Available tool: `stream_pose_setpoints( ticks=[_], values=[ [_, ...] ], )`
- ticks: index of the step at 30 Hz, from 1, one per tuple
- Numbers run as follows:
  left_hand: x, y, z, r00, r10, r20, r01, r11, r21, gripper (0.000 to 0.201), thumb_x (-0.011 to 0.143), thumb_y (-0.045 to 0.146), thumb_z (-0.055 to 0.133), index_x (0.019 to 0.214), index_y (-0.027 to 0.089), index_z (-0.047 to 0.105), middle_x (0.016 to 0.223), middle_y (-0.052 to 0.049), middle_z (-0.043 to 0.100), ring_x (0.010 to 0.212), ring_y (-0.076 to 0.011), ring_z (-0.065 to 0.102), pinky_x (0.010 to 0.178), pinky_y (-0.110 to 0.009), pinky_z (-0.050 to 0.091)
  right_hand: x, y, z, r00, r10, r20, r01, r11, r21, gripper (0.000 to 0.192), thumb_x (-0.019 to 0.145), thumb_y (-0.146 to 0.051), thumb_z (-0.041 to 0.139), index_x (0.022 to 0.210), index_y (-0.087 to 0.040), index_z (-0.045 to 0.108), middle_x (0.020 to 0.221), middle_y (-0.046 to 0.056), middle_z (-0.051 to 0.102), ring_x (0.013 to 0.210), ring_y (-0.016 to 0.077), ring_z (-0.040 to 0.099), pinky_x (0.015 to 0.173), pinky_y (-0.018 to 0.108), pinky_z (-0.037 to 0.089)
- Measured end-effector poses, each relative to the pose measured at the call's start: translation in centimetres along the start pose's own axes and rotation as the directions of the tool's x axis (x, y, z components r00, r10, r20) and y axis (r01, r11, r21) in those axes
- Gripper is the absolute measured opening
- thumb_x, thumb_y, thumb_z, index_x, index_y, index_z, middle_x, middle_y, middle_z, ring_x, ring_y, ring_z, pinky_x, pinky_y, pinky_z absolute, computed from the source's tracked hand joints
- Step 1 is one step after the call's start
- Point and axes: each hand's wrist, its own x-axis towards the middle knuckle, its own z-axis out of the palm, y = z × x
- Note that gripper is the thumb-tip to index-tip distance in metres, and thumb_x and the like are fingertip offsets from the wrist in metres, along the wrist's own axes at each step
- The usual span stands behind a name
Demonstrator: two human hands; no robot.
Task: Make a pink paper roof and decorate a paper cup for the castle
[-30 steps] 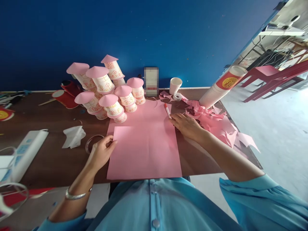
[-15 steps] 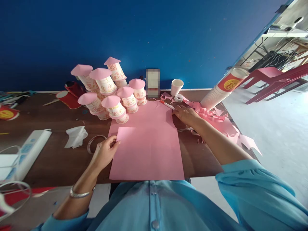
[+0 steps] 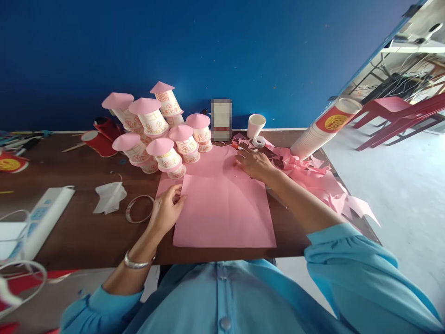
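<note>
left hand (image 3: 168, 208) has slid the top pink sheet (image 3: 224, 211) rightward, fingers flat on its edge, while right hand (image 3: 252, 163) now presses the under sheet (image 3: 212, 163), palm down, holding nothing.

We see the paper sheet (image 3: 222, 211) flat on the table (image 3: 79, 232), at its near edge. Cup houses (image 3: 160, 130) cluster behind the sheet's left corner. Tape ring (image 3: 139, 208) just left of the sheet, folded scrap (image 3: 110, 197) further left. Cup (image 3: 256, 125) and tape roll (image 3: 258, 141) behind, by the wall. Cup stack (image 3: 320, 130) and offcuts (image 3: 313, 178) to the right.
</note>
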Motion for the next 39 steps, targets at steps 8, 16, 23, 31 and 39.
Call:
stream_pose_setpoints(
  ticks=[8, 16, 23, 31, 39],
  values=[
    [-0.6, -0.4, 0.1, 0.990, 0.142, -0.016, -0.137, 0.975, 0.174, 0.042, 0.089, 0.036, 0.061, 0.127, 0.019, 0.063, 0.109, -0.010, 0.079, 0.085, -0.0236, 0.075, 0.085, -0.038, 0.061, 3.1, 2.2, -0.1, 0.982, 0.187, -0.031, -0.179, 0.968, 0.177, 0.046, 0.106, -0.015, 0.039, 0.142, -0.026, 0.064, 0.151, 0.008, 0.063, 0.135, 0.0289, 0.062, 0.102, 0.043, 0.058],
    [-0.6, -0.7, 0.4, 0.986, 0.164, -0.024, -0.155, 0.964, 0.218, 0.033, 0.089, 0.034, 0.058, 0.115, 0.018, 0.068, 0.101, -0.010, 0.077, 0.082, -0.0248, 0.073, 0.076, -0.037, 0.059, 8.0, 4.2, -0.3, 0.997, 0.079, 0.005, -0.079, 0.990, 0.117, 0.055, 0.100, -0.009, 0.040, 0.154, -0.014, 0.050, 0.164, 0.014, 0.048, 0.146, 0.0290, 0.052, 0.116, 0.044, 0.050],
    [-0.6, -0.7, 0.4, 0.985, 0.171, -0.024, -0.163, 0.967, 0.195, 0.031, 0.090, 0.034, 0.057, 0.114, 0.018, 0.068, 0.101, -0.009, 0.077, 0.080, -0.0233, 0.071, 0.076, -0.037, 0.059, 8.8, 4.0, 0.7, 0.994, -0.013, 0.107, 0.011, 1.000, 0.027, 0.052, 0.096, -0.003, 0.040, 0.143, -0.009, 0.061, 0.152, 0.019, 0.060, 0.145, 0.0304, 0.053, 0.118, 0.043, 0.047],
    [-0.5, -1.0, 0.5, 0.987, 0.158, -0.026, -0.152, 0.975, 0.163, 0.028, 0.090, 0.035, 0.059, 0.112, 0.020, 0.068, 0.100, -0.008, 0.077, 0.083, -0.0232, 0.072, 0.080, -0.037, 0.058, 4.5, 4.8, 1.1, 0.979, 0.111, 0.172, -0.105, 0.993, -0.045, 0.045, 0.096, -0.005, 0.050, 0.136, -0.014, 0.067, 0.139, 0.021, 0.070, 0.126, 0.0337, 0.069, 0.099, 0.046, 0.057],
    [-0.1, -1.1, 0.4, 0.986, 0.145, -0.082, -0.132, 0.980, 0.146, 0.026, 0.087, 0.034, 0.060, 0.108, 0.021, 0.069, 0.094, -0.008, 0.078, 0.079, -0.0233, 0.074, 0.081, -0.037, 0.060, 3.8, 1.8, -0.3, 0.997, 0.004, 0.082, -0.006, 0.999, 0.034, 0.061, 0.100, -0.004, 0.039, 0.151, -0.032, 0.056, 0.158, 0.002, 0.058, 0.146, 0.0224, 0.053, 0.113, 0.040, 0.050]
  ],
)
